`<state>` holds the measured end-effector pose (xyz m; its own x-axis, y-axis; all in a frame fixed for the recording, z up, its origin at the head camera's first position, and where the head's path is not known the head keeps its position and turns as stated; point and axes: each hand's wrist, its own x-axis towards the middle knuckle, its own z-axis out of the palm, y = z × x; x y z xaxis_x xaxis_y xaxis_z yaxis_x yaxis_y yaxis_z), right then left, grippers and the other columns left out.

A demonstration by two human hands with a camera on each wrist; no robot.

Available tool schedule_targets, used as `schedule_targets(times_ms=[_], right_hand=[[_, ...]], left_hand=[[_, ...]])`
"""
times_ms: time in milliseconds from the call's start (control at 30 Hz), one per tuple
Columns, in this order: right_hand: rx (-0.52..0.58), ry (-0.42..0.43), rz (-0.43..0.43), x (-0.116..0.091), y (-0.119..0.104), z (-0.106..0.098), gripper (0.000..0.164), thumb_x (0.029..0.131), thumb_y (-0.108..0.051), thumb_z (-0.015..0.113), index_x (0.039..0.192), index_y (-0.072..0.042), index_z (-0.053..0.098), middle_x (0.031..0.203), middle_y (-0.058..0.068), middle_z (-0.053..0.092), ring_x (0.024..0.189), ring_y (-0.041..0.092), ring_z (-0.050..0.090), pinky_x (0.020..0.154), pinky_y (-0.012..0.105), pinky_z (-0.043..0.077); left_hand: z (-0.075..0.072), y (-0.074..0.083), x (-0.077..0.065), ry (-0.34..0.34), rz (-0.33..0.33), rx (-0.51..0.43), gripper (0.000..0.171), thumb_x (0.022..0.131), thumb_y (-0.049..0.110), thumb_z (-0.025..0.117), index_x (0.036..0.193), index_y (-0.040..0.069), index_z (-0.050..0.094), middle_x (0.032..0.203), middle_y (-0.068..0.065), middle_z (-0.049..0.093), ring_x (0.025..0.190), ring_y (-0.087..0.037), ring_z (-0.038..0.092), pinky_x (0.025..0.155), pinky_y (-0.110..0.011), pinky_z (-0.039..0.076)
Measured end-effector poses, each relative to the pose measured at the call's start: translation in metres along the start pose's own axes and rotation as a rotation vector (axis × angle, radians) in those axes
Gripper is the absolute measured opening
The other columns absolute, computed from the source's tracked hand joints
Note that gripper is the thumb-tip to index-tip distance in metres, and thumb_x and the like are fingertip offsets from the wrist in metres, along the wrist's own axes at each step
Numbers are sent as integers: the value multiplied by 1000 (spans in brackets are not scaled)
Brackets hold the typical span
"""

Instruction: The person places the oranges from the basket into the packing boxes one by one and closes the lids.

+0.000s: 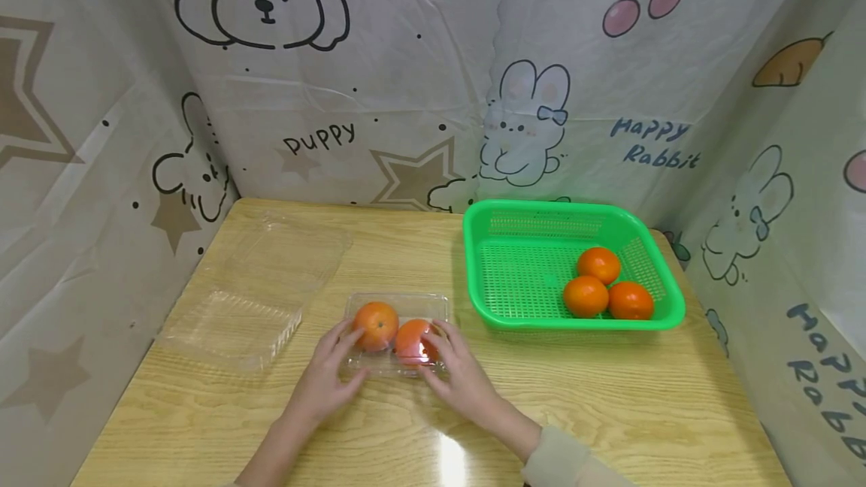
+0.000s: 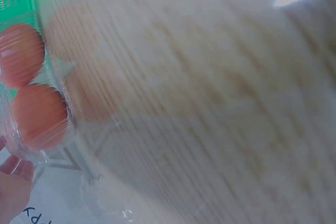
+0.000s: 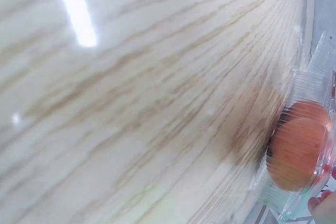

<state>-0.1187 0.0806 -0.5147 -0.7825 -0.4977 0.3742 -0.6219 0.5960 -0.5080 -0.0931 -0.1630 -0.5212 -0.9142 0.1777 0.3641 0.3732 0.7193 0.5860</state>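
Observation:
A small clear plastic box [image 1: 398, 297] rests on the table in front of me, with two oranges inside. The left orange [image 1: 376, 324] sits a little farther back than the right orange [image 1: 414, 343], which shows a bright reflection over it. My left hand [image 1: 326, 383] holds the box at its left side, thumb toward the front edge. My right hand [image 1: 468, 380] grips the opposite side, fingertips over the right orange. Through the ribbed wall, both oranges [image 2: 39, 116] show in the left wrist view. At the right wrist view's edge, fingers [image 3: 324, 205] touch the box [image 3: 310, 85].
A green basket [image 1: 575, 324] stands at the back right, with three oranges [image 1: 599, 266] grouped in its right half. An open clear plastic container [image 1: 257, 284] lies at the left of the wooden table [image 1: 399, 434]. Printed curtains [image 1: 406, 36] hang around the table's back and sides.

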Motion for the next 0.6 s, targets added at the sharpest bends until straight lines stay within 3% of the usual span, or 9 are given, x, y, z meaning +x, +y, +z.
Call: schedule_targets(times_ms=[167, 600], right_hand=[[-25, 23, -41, 2, -1, 2, 48, 83, -24, 65, 124, -4, 52, 133, 15, 42, 123, 29, 41, 96, 39, 41], [-78, 38, -89, 4, 4, 4, 45, 85, -25, 63, 124, -4, 52, 130, 14, 45, 122, 26, 41, 96, 35, 41]], left_hand=[[1, 1, 0, 15, 32, 30, 58, 73, 22, 73, 123, 0, 53, 136, -19, 39, 123, -38, 37, 93, -53, 38], [2, 2, 2, 13, 19, 52, 58, 73, 23, 74, 123, 1, 54, 136, -17, 39, 123, -37, 37, 93, -52, 38]])
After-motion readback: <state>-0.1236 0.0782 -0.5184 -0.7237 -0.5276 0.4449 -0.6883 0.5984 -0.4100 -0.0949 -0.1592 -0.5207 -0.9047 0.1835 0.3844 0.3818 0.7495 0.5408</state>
